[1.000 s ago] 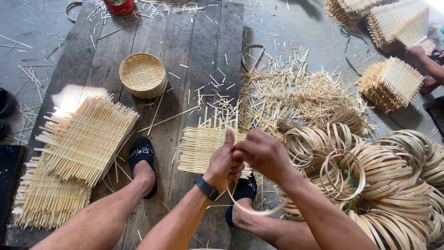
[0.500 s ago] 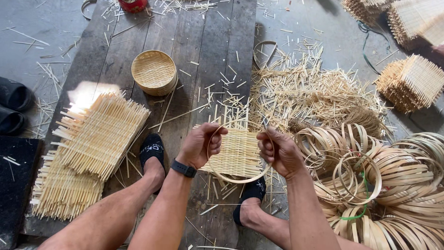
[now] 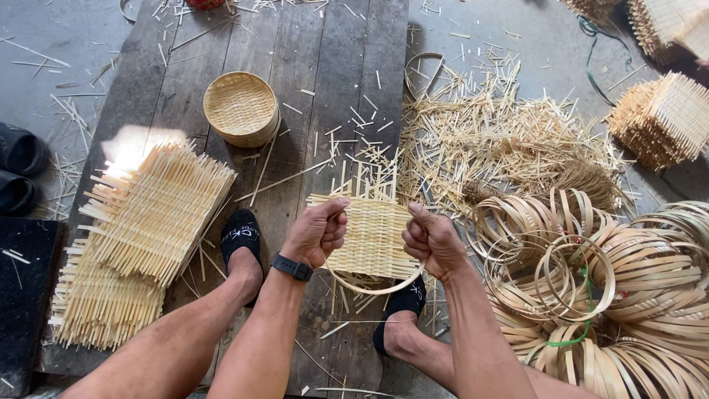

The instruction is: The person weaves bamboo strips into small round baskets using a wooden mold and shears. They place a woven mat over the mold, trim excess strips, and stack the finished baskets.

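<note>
Both hands work at chest height over a dark wooden platform (image 3: 317, 89) laid on the floor. The left hand (image 3: 316, 233) has its grip closed on the left edge of a small woven bamboo mat (image 3: 373, 235), thumb and fingers pinching the weave, and a black watch (image 3: 292, 267) sits on that wrist. The right hand (image 3: 432, 240) has its grip closed on the mat's right edge, thumb up, and also holds a thin bamboo hoop (image 3: 380, 287) whose curve hangs just under the mat. The mat is held flat between the two hands, above the person's feet in black shoes (image 3: 240, 236). Loose strip ends stick up from the mat's far edge. To the left on the platform lies a stack of woven mats (image 3: 140, 236). Farther up stands a finished round basket (image 3: 241, 108). To the right, a heap of cut bamboo splinters (image 3: 502, 140) spreads over the floor, and a pile of bamboo rings (image 3: 613, 288) lies beside the right arm.
</note>
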